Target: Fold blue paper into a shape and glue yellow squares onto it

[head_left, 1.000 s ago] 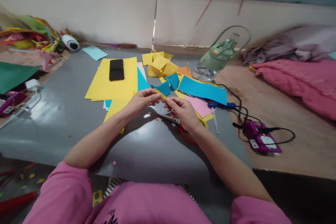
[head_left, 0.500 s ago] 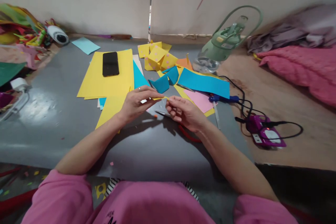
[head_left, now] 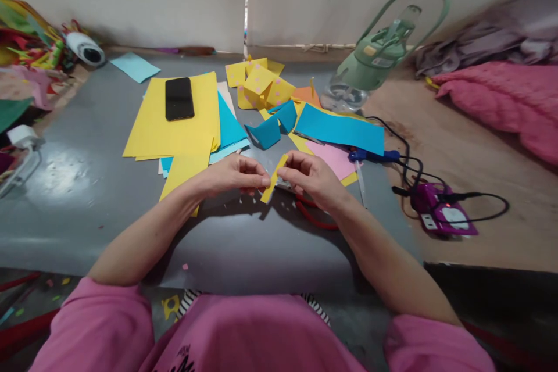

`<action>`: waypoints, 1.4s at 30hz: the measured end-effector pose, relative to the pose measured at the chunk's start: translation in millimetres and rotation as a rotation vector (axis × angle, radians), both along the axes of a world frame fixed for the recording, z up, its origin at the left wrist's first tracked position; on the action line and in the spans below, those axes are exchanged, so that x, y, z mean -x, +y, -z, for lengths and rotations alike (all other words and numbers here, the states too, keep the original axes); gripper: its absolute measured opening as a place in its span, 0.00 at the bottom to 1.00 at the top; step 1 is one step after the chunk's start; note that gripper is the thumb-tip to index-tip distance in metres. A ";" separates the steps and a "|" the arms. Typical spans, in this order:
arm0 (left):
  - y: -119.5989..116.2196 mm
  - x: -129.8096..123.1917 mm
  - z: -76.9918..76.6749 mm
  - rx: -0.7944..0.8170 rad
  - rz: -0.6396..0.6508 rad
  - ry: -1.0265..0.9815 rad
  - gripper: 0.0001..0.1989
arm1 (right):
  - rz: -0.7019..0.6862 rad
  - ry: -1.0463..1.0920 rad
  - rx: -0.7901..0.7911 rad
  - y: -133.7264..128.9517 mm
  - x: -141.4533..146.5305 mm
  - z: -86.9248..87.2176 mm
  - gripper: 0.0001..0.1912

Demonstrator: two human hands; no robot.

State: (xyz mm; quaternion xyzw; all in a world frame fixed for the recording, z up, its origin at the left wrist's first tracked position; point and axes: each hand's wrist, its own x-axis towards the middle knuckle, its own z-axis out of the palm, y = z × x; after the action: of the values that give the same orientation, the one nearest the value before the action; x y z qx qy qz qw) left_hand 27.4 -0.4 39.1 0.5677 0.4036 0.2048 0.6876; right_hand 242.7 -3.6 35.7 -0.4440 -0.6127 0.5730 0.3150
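Note:
A narrow yellow paper strip slants between my two hands above the grey table cover. My left hand pinches it along its left edge, low down. On the other side, my right hand grips it with thumb and fingers near the upper end. Beneath my right hand lie scissors with red handles, their blades partly hidden. Just beyond my hands are a folded blue paper piece and a flat blue paper strip. A pink paper sheet is partly covered by the blue strip.
A black phone rests on yellow sheets. Dotted yellow folded paper stands at the back, beside a green-topped bottle. At right are a blue glue gun, cables and a purple power socket.
The yellow strip has turned from nearly edge-on to a slant with its flat face showing. My left hand has shifted slightly lower, and my view has moved a little.

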 end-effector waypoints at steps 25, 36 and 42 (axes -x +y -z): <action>5.5 -4.4 13.1 0.021 -0.375 -0.166 0.15 | 0.058 0.024 0.048 -0.1 5.6 7.2 0.20; 6.6 -5.9 11.6 0.081 -0.429 -0.204 0.14 | -0.069 -0.567 -0.313 -10.2 -9.6 -6.3 0.12; 5.5 -4.6 5.2 0.129 -0.429 -0.263 0.12 | -0.241 -1.266 -0.354 -41.0 -52.7 -12.3 0.13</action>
State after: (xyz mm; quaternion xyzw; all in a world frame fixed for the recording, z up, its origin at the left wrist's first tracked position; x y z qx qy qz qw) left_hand 32.0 5.1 33.9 0.3926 0.4342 0.3921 0.7097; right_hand 295.4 -44.6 48.0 -0.5647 -0.8094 0.1238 -0.1034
